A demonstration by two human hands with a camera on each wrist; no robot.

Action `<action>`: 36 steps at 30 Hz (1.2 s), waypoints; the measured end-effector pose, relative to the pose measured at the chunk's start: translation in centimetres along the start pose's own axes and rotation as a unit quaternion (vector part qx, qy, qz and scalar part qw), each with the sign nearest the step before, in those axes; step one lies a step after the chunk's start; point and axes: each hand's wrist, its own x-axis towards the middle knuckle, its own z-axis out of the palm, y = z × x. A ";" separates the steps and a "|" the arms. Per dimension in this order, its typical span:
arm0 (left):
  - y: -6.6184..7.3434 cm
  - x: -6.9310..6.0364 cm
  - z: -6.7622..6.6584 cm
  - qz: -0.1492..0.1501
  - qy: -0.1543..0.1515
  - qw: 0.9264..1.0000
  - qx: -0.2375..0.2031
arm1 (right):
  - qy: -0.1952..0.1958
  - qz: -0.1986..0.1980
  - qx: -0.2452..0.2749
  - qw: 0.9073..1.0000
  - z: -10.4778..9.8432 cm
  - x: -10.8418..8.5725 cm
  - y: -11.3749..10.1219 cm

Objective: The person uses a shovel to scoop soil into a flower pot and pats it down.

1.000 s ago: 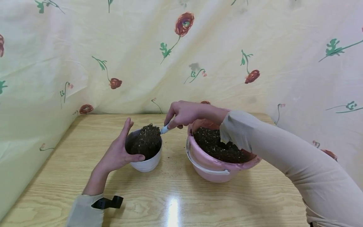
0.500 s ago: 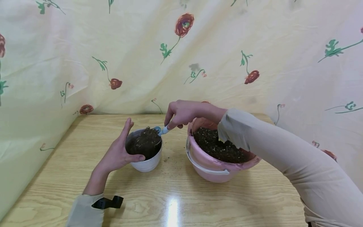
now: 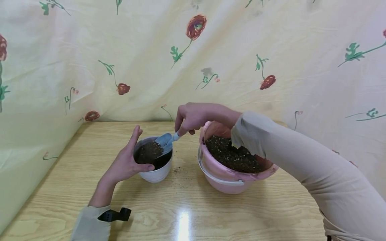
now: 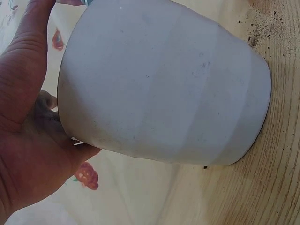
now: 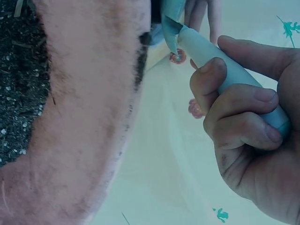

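Observation:
A white flower pot (image 3: 157,174) stands on the wooden table with dark soil (image 3: 149,152) inside. My left hand (image 3: 128,164) holds the pot at its left side, thumb across the near rim and index finger raised. Its fingers reach behind the pot wall (image 4: 164,84) in the left wrist view. My right hand (image 3: 193,117) grips the pale handle of a blue hand trowel (image 3: 164,143), whose blade tilts down into the pot from the right. Fingers curl round the trowel handle (image 5: 234,70) in the right wrist view. The blade's tip is hidden by soil.
A pink bucket (image 3: 224,185) with a white handle (image 3: 221,181) stands right of the pot, partly under my right forearm. Potting soil (image 3: 229,155) lies in it. Crumbs of soil (image 3: 178,170) dot the table between them. A flowered curtain (image 3: 144,60) hangs behind.
The trowel has tipped and its heaped soil has slid off into the pot, baring the blue blade. My right hand has risen slightly. The left hand and pot stay put.

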 end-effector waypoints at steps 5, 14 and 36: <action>0.0 0.0 0.0 0.003 0.000 1.000 0.004 | -0.005 0.015 -0.014 1.000 -0.6 -0.4 -0.3; 0.1 -0.1 0.0 0.002 0.001 1.000 0.007 | -0.017 0.035 -0.026 0.999 -1.9 -1.6 -1.1; 0.4 0.2 -0.2 0.004 -0.002 0.999 0.048 | -0.012 0.025 0.008 1.000 -4.1 -6.4 0.0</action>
